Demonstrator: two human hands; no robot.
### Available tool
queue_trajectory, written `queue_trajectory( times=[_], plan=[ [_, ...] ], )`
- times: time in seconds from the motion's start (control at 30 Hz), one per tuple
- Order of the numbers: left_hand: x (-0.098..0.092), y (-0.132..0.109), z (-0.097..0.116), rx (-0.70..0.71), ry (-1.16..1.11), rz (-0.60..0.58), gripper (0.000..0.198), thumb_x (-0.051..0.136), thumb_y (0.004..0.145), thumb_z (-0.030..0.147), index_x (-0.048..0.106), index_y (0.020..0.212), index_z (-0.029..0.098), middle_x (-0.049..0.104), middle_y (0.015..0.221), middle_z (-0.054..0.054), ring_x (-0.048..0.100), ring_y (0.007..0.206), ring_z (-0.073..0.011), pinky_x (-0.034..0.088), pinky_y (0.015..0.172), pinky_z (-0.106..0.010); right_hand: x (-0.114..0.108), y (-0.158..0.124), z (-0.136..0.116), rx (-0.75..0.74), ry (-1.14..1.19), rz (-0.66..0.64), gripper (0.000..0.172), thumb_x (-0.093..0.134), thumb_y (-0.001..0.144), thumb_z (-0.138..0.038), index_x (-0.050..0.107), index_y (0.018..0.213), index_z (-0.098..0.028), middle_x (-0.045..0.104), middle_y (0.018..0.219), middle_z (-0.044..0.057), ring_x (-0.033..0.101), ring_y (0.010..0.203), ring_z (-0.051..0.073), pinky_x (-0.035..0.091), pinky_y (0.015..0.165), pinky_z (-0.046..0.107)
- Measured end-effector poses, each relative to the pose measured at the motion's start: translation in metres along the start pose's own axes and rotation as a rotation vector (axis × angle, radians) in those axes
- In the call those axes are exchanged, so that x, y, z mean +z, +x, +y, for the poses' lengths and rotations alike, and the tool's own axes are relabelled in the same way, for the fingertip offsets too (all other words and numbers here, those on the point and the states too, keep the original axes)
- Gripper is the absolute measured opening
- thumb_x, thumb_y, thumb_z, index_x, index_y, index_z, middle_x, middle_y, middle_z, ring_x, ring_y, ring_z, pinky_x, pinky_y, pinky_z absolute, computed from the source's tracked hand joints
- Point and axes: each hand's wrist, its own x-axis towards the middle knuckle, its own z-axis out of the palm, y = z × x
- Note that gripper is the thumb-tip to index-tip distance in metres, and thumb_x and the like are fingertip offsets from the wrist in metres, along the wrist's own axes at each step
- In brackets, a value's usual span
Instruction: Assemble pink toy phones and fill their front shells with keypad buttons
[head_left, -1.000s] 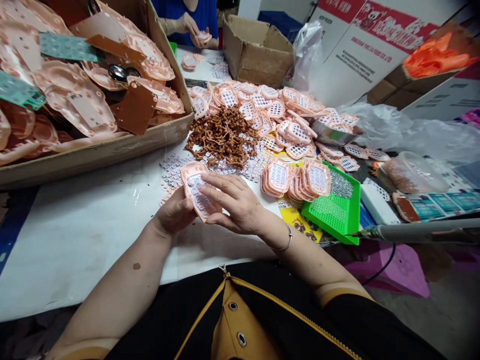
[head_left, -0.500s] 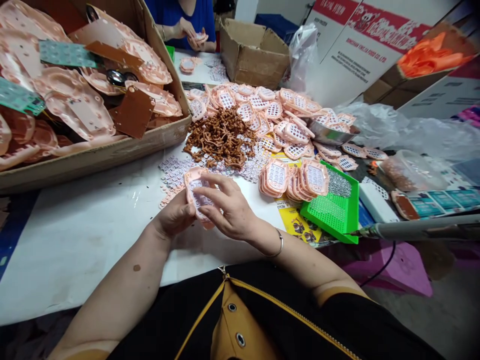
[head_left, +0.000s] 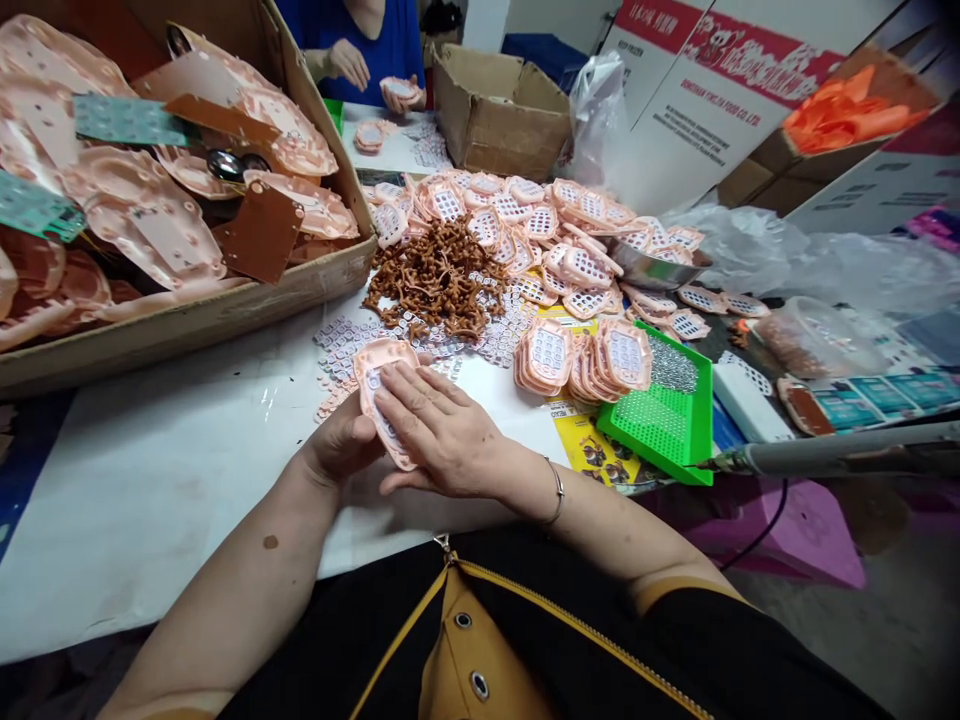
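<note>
My left hand (head_left: 341, 440) is wrapped round a pink plastic casing (head_left: 379, 358), tilted above the white table. Pale lilac keypad buttons fill the casing's window. Across its face lies my right hand (head_left: 454, 435), with fingers stretched flat over the buttons and hiding most of them. Just beyond, small loose keypad buttons (head_left: 341, 340) are scattered next to a heap of brown rubbery parts (head_left: 439, 280). To the right stand stacks of pink casings (head_left: 544, 357) with buttons in them.
A cardboard box (head_left: 322, 268) of pink shells and circuit boards stands at left. More pink casings (head_left: 585, 265) are piled at the back. A green tray (head_left: 660, 440) holds screws; a grey tool (head_left: 817, 455) juts in from the right. Across the table, a co-worker's hand (head_left: 349, 65) hovers near another casing.
My right hand has gone from bent fingers touching individual buttons to lying flat over the keypad. The casing has shifted slightly left. The co-worker's hands have moved apart.
</note>
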Motion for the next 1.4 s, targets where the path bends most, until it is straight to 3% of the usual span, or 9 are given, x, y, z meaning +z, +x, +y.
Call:
queue_trajectory(
  times=[0.27, 0.37, 0.53, 0.67, 0.77, 0.97, 1.17, 1.27, 1.4],
  plan=[
    [0.008, 0.004, 0.008, -0.043, 0.07, 0.01, 0.079, 0.082, 0.066, 0.064, 0.063, 0.136, 0.032, 0.062, 0.14, -0.007, 0.055, 0.133, -0.0341, 0.056, 0.099, -0.039, -0.002, -0.01, 0.006, 0.002, -0.222, 0.149, 0.057, 0.046, 0.102, -0.048, 0.056, 0.139, -0.007, 0.06, 0.144, 0.019, 0.055, 0.138, 0.028, 0.043, 0.118, 0.043],
    [0.009, 0.01, 0.01, -0.065, 0.083, 0.041, 0.092, 0.079, 0.064, 0.071, 0.055, 0.144, 0.032, 0.055, 0.148, -0.011, 0.058, 0.129, -0.0335, 0.055, 0.101, -0.044, -0.019, -0.026, 0.03, 0.184, -0.339, 0.161, 0.052, 0.044, 0.103, -0.042, 0.057, 0.139, -0.006, 0.061, 0.143, 0.02, 0.056, 0.137, 0.027, 0.042, 0.118, 0.042],
    [0.006, 0.013, 0.01, -0.135, 0.15, 0.111, 0.092, 0.077, 0.066, 0.072, 0.058, 0.143, 0.026, 0.057, 0.145, -0.016, 0.064, 0.117, -0.0311, 0.057, 0.096, -0.044, -0.049, -0.06, 0.077, 0.684, -0.46, -0.13, 0.053, 0.04, 0.104, -0.035, 0.055, 0.138, 0.003, 0.06, 0.139, 0.03, 0.059, 0.132, 0.035, 0.042, 0.112, 0.053],
    [0.005, 0.011, 0.01, -0.154, 0.182, 0.11, 0.089, 0.075, 0.069, 0.072, 0.056, 0.144, 0.027, 0.059, 0.142, -0.014, 0.064, 0.114, -0.0288, 0.056, 0.095, -0.041, -0.065, -0.069, 0.09, 0.737, -0.443, -0.439, 0.055, 0.042, 0.102, -0.044, 0.059, 0.132, -0.001, 0.063, 0.135, 0.029, 0.062, 0.124, 0.037, 0.045, 0.104, 0.054],
    [0.005, 0.01, 0.012, -0.167, 0.185, 0.127, 0.085, 0.073, 0.074, 0.069, 0.053, 0.147, 0.028, 0.058, 0.143, -0.012, 0.063, 0.115, -0.0287, 0.055, 0.097, -0.043, -0.083, -0.057, 0.096, 0.745, -0.392, -0.546, 0.06, 0.038, 0.101, -0.056, 0.062, 0.126, -0.008, 0.065, 0.131, 0.024, 0.064, 0.115, 0.036, 0.047, 0.097, 0.049],
    [0.003, 0.012, 0.01, -0.202, 0.178, 0.135, 0.079, 0.071, 0.076, 0.068, 0.057, 0.144, 0.03, 0.059, 0.14, -0.012, 0.062, 0.115, -0.0299, 0.053, 0.098, -0.045, -0.115, 0.016, 0.174, 0.892, -0.287, -0.327, 0.053, 0.031, 0.104, -0.051, 0.069, 0.111, -0.015, 0.073, 0.109, 0.016, 0.066, 0.099, 0.028, 0.046, 0.084, 0.039],
    [-0.006, 0.011, 0.005, -0.214, 0.161, 0.131, 0.079, 0.07, 0.077, 0.069, 0.054, 0.146, 0.033, 0.057, 0.142, -0.012, 0.061, 0.116, -0.029, 0.054, 0.095, -0.04, -0.071, 0.064, 0.28, 1.222, -0.179, -0.449, 0.031, 0.054, 0.097, -0.032, 0.07, 0.106, -0.007, 0.071, 0.12, 0.023, 0.066, 0.11, 0.029, 0.048, 0.09, 0.034],
    [-0.009, 0.011, 0.002, -0.211, 0.137, 0.107, 0.076, 0.067, 0.08, 0.068, 0.053, 0.147, 0.034, 0.057, 0.142, -0.012, 0.061, 0.117, -0.0286, 0.053, 0.097, -0.04, -0.041, 0.069, 0.305, 1.304, -0.156, -0.476, 0.031, 0.059, 0.096, -0.031, 0.069, 0.105, -0.002, 0.071, 0.115, 0.026, 0.069, 0.106, 0.03, 0.051, 0.089, 0.037],
    [-0.01, 0.011, -0.001, -0.204, 0.121, 0.085, 0.075, 0.068, 0.081, 0.066, 0.053, 0.147, 0.033, 0.057, 0.14, -0.013, 0.061, 0.116, -0.0287, 0.053, 0.097, -0.041, -0.022, 0.071, 0.317, 1.347, -0.024, -0.519, 0.029, 0.068, 0.093, -0.034, 0.067, 0.108, -0.009, 0.072, 0.105, 0.012, 0.07, 0.09, 0.019, 0.058, 0.081, 0.034]
  ],
)
